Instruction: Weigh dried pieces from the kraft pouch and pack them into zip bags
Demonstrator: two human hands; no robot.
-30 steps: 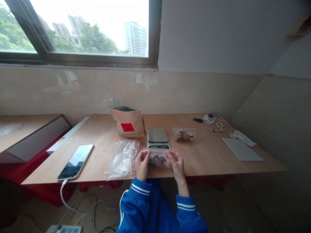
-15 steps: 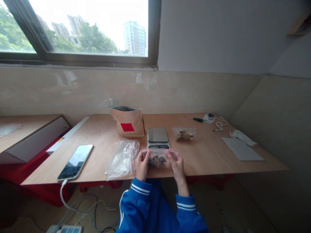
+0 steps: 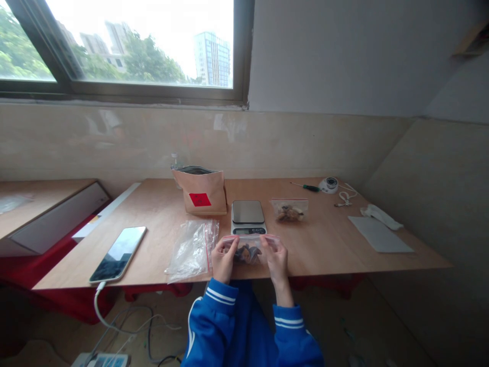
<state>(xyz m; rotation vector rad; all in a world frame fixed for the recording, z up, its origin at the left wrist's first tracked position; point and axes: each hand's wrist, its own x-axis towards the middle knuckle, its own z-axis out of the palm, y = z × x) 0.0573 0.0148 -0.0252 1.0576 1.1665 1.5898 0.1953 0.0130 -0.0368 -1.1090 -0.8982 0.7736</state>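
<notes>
Clear plastic, red-striped along the top: one filled zip bag (image 3: 247, 253) is held at the near edge of the desk (image 3: 324, 244), clock centre for the rest. Both hands are clamped on its top corners, left hand (image 3: 223, 259) and right hand (image 3: 278, 257) apart; corners half-covered by fingers, dark contents not identifiable. One scale (image 3: 247, 211) is set at 12, display unreadable. One brown pouch (image 3: 204, 188) is stood open at 11; one bottle (image 3: 174, 162) is mostly hidden behind it. Flat clear bags (image 3: 191, 250) are overlapped at 9, count can't be told. One phone (image 3: 118, 255) is placed farther out at 9, one second filled bag (image 3: 289, 211) at 2.
</notes>
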